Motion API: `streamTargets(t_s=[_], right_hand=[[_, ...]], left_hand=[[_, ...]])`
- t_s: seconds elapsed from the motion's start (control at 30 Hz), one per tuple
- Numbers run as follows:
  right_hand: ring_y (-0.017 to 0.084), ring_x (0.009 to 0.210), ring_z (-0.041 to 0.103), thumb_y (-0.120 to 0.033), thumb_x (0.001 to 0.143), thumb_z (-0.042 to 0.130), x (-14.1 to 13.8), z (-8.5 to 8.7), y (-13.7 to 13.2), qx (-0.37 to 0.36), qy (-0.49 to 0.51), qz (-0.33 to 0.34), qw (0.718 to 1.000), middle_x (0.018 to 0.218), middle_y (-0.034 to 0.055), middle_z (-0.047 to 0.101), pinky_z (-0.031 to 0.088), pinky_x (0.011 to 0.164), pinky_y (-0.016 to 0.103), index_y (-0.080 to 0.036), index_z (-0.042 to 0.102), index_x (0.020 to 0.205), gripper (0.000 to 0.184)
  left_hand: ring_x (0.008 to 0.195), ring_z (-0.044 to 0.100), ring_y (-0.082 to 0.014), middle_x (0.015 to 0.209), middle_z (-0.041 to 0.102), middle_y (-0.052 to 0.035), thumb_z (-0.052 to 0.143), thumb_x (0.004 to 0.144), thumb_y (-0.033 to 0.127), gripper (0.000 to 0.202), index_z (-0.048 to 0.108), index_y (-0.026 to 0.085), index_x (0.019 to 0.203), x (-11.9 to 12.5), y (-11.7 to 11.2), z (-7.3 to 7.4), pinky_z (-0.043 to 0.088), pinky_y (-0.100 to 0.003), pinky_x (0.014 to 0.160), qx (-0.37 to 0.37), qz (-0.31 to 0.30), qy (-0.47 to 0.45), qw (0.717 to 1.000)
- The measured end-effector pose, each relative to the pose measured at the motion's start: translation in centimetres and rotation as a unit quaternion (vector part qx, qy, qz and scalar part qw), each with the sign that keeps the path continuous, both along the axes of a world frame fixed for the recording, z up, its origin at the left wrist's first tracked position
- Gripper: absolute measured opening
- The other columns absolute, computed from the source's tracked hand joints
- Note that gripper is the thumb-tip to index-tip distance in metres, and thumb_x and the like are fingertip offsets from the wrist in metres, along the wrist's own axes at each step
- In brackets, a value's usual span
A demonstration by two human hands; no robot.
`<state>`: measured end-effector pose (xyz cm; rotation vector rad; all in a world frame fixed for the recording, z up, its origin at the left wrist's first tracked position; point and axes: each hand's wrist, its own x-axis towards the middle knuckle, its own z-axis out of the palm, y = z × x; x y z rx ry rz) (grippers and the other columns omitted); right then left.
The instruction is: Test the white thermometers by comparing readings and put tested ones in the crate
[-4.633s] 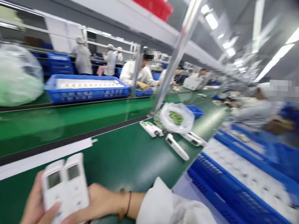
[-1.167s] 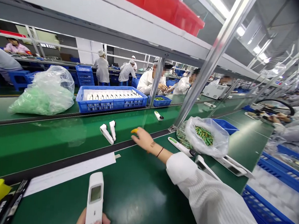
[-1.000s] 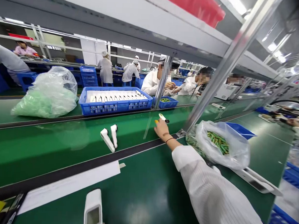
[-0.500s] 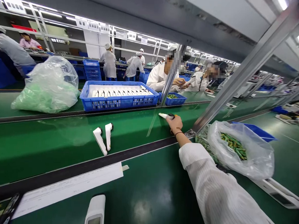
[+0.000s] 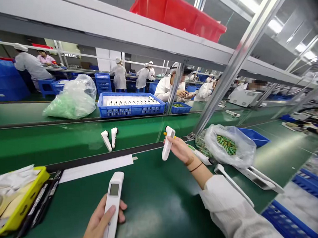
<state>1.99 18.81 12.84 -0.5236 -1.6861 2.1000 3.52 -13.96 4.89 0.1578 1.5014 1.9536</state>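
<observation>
Low in the head view, my left hand (image 5: 102,218) is wrapped round a white handheld infrared thermometer (image 5: 114,204), thumb on its body and grey screen facing up. My right hand (image 5: 177,148) grips a second white thermometer (image 5: 168,144) by its middle, above the near edge of the green bench (image 5: 144,202). A small yellow bit shows behind that thermometer; I cannot make out what it is. Two more white thermometers (image 5: 106,140) lie side by side on the green belt (image 5: 76,136), to the left of my right hand.
Past the belt stand a blue crate (image 5: 130,112) of white devices and a bag (image 5: 72,97) with green contents. At right are a bag of green batteries (image 5: 226,144), more thermometers (image 5: 259,177) and a metal post (image 5: 215,90). A yellow tray (image 5: 29,201) lies left. Co-workers sit opposite.
My right hand has come back from the belt towards me, lifting the thermometer upright. My left hand and its thermometer are now in fuller view. The camera has tilted upward.
</observation>
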Motion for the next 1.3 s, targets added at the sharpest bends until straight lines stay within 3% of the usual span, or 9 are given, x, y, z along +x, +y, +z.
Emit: streamTargets(t_s=[0.13, 0.23, 0.43, 0.53, 0.73, 0.87, 1.03, 1.13, 1.3], right_hand=[[0.011, 0.060, 0.056, -0.055, 0.068, 0.074, 4.1, -2.1, -5.0, -0.073, 0.022, 0.041, 0.996, 0.071, -0.0021, 0.058, 0.049, 0.060, 0.027, -0.020, 0.053, 0.091, 0.047], [0.010, 0.058, 0.056, -0.050, 0.069, 0.076, 5.7, -3.7, -8.3, -0.116, 0.010, 0.095, 0.989, 0.073, -0.0019, 0.059, 0.046, 0.057, 0.025, -0.019, 0.051, 0.092, 0.046], [0.009, 0.054, 0.054, -0.048, 0.072, 0.075, 6.5, -4.8, -13.7, -0.084, -0.001, 0.191, 0.978, 0.072, -0.0021, 0.058, 0.044, 0.052, 0.022, -0.018, 0.052, 0.086, 0.040], [0.010, 0.061, 0.058, -0.047, 0.073, 0.074, 6.6, -5.0, -15.3, -0.080, -0.011, 0.227, 0.971, 0.076, 0.0001, 0.061, 0.047, 0.057, 0.023, -0.016, 0.054, 0.086, 0.039], [0.011, 0.050, 0.058, -0.049, 0.076, 0.069, 7.1, -5.6, -15.6, -0.109, -0.063, 0.227, 0.966, 0.068, 0.0015, 0.063, 0.046, 0.047, 0.022, -0.015, 0.053, 0.085, 0.039], [0.010, 0.038, 0.051, -0.050, 0.080, 0.063, 7.2, -6.0, -15.2, -0.156, -0.104, 0.212, 0.959, 0.060, -0.0017, 0.060, 0.040, 0.035, 0.021, -0.017, 0.051, 0.094, 0.038], [0.010, 0.036, 0.048, -0.049, 0.082, 0.059, 7.3, -6.3, -15.2, -0.179, -0.121, 0.220, 0.951, 0.056, -0.0030, 0.057, 0.038, 0.033, 0.021, -0.017, 0.051, 0.099, 0.038], [0.010, 0.037, 0.049, -0.052, 0.080, 0.060, 7.5, -6.1, -15.5, -0.162, -0.111, 0.232, 0.953, 0.058, -0.0030, 0.057, 0.037, 0.035, 0.021, -0.017, 0.050, 0.094, 0.039], [0.007, 0.046, 0.051, -0.032, 0.074, 0.072, 7.8, -6.0, -16.4, -0.072, -0.070, 0.263, 0.960, 0.068, -0.0033, 0.058, 0.037, 0.041, 0.018, -0.018, 0.049, 0.105, 0.042]], left_hand=[[0.062, 0.050, -0.0120, 0.074, 0.060, -0.0014, 0.061, 0.081, 0.051, 0.038, 0.057, 0.018, 0.099, 0.6, -0.1, 0.3, 0.044, -0.023, 0.062, 0.053, -0.010, 0.011, 0.998], [0.062, 0.049, -0.0113, 0.073, 0.058, -0.0009, 0.059, 0.084, 0.048, 0.034, 0.055, 0.017, 0.099, 0.7, -0.2, 0.3, 0.043, -0.023, 0.061, 0.059, -0.014, 0.033, 0.998], [0.066, 0.053, -0.0112, 0.090, 0.060, -0.0037, 0.058, 0.086, 0.041, 0.027, 0.053, 0.018, 0.099, 0.7, -0.3, 0.3, 0.046, -0.024, 0.063, 0.085, 0.009, 0.092, 0.992], [0.069, 0.056, -0.0122, 0.096, 0.061, -0.0057, 0.058, 0.086, 0.038, 0.034, 0.048, 0.018, 0.112, 0.7, -0.2, 0.2, 0.049, -0.025, 0.064, 0.094, 0.013, 0.099, 0.991], [0.063, 0.058, -0.0107, 0.103, 0.061, -0.0053, 0.059, 0.087, 0.035, 0.074, 0.013, 0.032, 0.145, 0.7, -0.2, 0.7, 0.051, -0.024, 0.058, 0.099, 0.013, 0.074, 0.992], [0.057, 0.054, -0.0093, 0.095, 0.060, -0.0029, 0.055, 0.088, 0.035, 0.072, 0.014, 0.033, 0.147, 0.6, -0.2, 1.0, 0.049, -0.022, 0.049, 0.093, 0.027, 0.044, 0.994], [0.053, 0.050, -0.0087, 0.087, 0.059, -0.0021, 0.056, 0.087, 0.032, 0.071, 0.018, 0.029, 0.146, 0.2, -0.2, 0.9, 0.046, -0.020, 0.045, 0.100, 0.063, -0.007, 0.993], [0.060, 0.054, -0.0096, 0.092, 0.059, -0.0023, 0.059, 0.086, 0.028, 0.075, 0.015, 0.032, 0.147, 0.3, -0.2, 0.8, 0.050, -0.022, 0.052, 0.109, 0.055, 0.003, 0.993], [0.081, 0.060, -0.0137, 0.118, 0.054, -0.0052, 0.063, 0.084, 0.023, 0.090, 0.000, 0.044, 0.146, 1.1, -0.3, 0.5, 0.054, -0.029, 0.072, 0.135, -0.013, 0.075, 0.988]])
